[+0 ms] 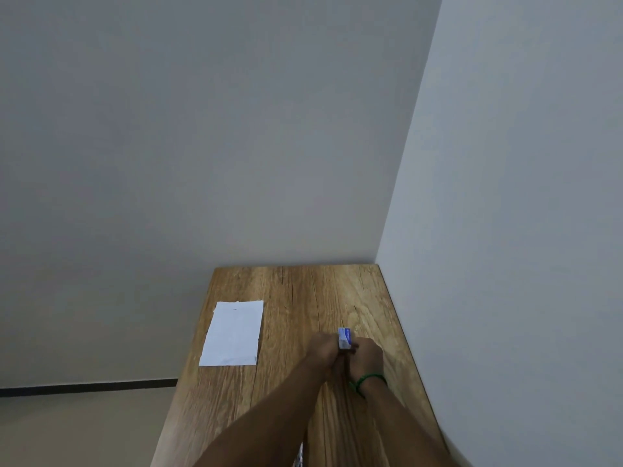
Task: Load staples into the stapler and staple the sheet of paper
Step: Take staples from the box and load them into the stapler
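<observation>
- Two pale grey walls (236, 129) meet in a corner behind the right end of the table; a dark skirting strip runs low along the left wall.
- A wooden table (296, 291) with strong grain fills the lower middle of the view, its far edge against the wall and its right edge along the side wall.
- A white sheet of paper (233, 333) lies flat near the table's left edge, long axis running away from the person, well apart from both hands. Nothing lies between them but bare wood.
- The left hand (323, 352) and right hand (368, 357) meet over the right half of the table, both forearms reaching in from the bottom edge.
- A green band (367, 379) circles the right wrist.
- A small box (344, 337), blue and white, sticks up between the two hands — the left hand's curled fingers grip its left side, the right hand's fingertips pinch its near end. It is held above the wood, long axis pointing away from the person and slightly up.
- The print on the box is too blurred to read.
</observation>
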